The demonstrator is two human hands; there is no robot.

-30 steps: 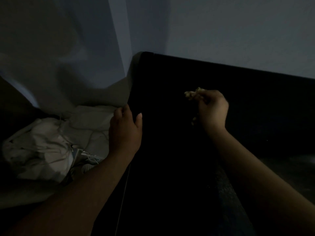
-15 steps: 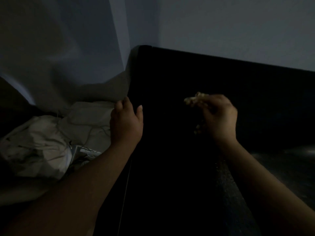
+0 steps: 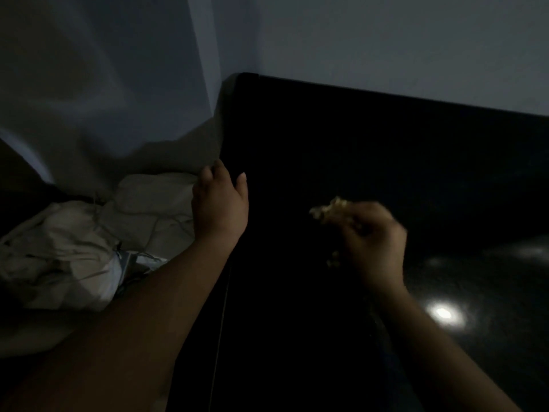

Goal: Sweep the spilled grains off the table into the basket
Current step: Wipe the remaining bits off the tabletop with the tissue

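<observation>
The scene is very dark. My left hand (image 3: 219, 206) grips the left edge of a large black basket (image 3: 326, 129), thumb on its inner side. My right hand (image 3: 374, 242) is blurred and hovers over the black interior, fingers curled round a clump of pale grains (image 3: 329, 211). A few grains show below the palm. The glossy dark table (image 3: 490, 292) lies at the right, under my right forearm. I cannot make out any grains on the table surface.
Crumpled pale cloth (image 3: 74, 248) is heaped left of the basket, under my left forearm. Grey walls meet in a corner behind. A bright lamp reflection (image 3: 444, 313) shines on the table.
My right hand has drawn back and down with the grains, towards the table, and is now blurred. My left hand keeps its grip on the edge. The lamp reflection has come into view.
</observation>
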